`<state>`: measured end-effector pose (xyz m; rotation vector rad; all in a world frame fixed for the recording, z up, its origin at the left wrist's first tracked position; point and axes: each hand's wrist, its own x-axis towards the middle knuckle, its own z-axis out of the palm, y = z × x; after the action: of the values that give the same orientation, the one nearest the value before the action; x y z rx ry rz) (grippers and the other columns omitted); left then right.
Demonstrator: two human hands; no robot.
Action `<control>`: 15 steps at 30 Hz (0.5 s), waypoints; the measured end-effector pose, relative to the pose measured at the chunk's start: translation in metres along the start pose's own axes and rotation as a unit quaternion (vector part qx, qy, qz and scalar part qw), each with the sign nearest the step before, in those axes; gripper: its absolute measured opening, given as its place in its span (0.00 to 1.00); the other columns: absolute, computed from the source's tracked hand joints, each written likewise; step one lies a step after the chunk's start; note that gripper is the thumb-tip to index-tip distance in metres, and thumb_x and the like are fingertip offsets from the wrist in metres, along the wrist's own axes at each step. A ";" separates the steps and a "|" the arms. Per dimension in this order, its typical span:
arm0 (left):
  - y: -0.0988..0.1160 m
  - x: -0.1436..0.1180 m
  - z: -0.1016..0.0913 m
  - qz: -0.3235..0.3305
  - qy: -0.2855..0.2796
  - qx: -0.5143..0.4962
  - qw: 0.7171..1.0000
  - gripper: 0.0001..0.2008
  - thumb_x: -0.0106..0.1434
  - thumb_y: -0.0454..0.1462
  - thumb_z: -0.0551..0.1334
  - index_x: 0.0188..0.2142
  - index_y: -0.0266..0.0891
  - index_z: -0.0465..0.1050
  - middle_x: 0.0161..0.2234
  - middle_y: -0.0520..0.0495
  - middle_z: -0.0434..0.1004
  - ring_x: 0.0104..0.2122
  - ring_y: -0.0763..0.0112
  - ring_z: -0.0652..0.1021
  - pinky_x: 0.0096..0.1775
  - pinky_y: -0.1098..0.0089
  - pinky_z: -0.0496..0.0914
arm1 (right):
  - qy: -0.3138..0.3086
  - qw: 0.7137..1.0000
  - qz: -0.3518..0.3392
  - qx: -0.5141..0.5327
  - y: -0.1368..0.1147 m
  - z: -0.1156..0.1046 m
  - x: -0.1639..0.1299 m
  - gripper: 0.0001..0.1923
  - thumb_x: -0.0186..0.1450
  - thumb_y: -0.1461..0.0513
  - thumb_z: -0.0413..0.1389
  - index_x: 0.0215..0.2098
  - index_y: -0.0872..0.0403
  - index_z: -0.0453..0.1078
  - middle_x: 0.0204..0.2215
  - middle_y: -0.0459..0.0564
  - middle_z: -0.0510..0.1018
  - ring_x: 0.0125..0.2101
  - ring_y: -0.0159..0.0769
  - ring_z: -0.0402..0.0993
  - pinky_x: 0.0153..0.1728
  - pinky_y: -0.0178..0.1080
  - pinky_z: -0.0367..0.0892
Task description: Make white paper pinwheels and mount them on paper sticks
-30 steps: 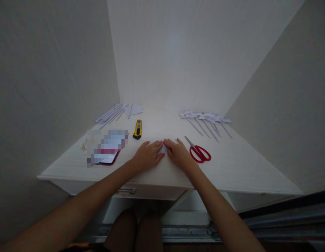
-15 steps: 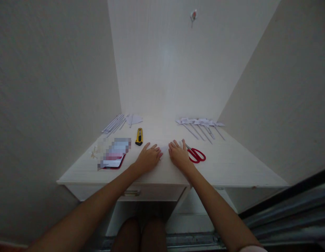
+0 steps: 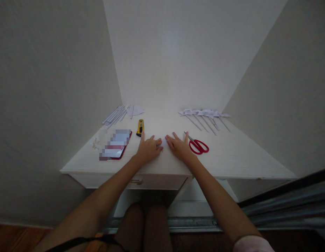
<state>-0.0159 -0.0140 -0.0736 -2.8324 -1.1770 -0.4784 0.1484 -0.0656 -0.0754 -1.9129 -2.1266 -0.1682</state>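
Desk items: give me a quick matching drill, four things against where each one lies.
1. scissors
2. box cutter
3. phone
4. paper flags on sticks

a. far right, by the back wall
b. left of the left hand
c. just beyond the left hand
d. right beside the right hand

Pairs: 1-d, 2-c, 3-b, 4-a

Matt white wood-grain desk [image 3: 230,157], glossy red plastic scissors [image 3: 198,145]

Pixel-blurred red phone [image 3: 115,149] screen
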 end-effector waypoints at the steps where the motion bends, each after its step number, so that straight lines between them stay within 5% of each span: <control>1: 0.001 0.000 -0.001 -0.003 -0.011 -0.001 1.000 0.18 0.61 0.43 0.53 0.49 0.45 0.68 0.49 0.44 0.71 0.53 0.53 0.66 0.55 0.41 0.34 | 0.001 1.000 0.008 0.000 0.001 0.001 0.001 0.22 0.69 0.58 0.34 0.56 0.49 0.58 0.55 0.47 0.64 0.59 0.44 0.50 0.51 0.70 0.22; 9: 0.012 -0.003 -0.002 -0.037 -0.035 -0.019 0.999 0.22 0.58 0.42 0.52 0.52 0.45 0.65 0.54 0.48 0.66 0.56 0.47 0.60 0.52 0.37 0.28 | 0.011 1.000 0.018 -0.001 0.000 0.006 0.001 0.21 0.68 0.58 0.34 0.55 0.47 0.59 0.55 0.47 0.65 0.59 0.44 0.51 0.51 0.70 0.23; 15: 0.016 -0.014 0.003 0.003 -0.042 -0.023 0.999 0.33 0.59 0.56 0.46 0.59 0.41 0.55 0.61 0.43 0.52 0.60 0.41 0.48 0.53 0.39 0.31 | 0.041 0.999 0.008 -0.023 0.000 0.009 0.001 0.20 0.68 0.58 0.36 0.54 0.48 0.61 0.54 0.48 0.67 0.59 0.44 0.52 0.50 0.69 0.19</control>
<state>-0.0134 -0.0350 -0.0789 -2.9201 -1.1859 -0.3946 0.1471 -0.0620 -0.0832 -1.9137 -2.0700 -0.2889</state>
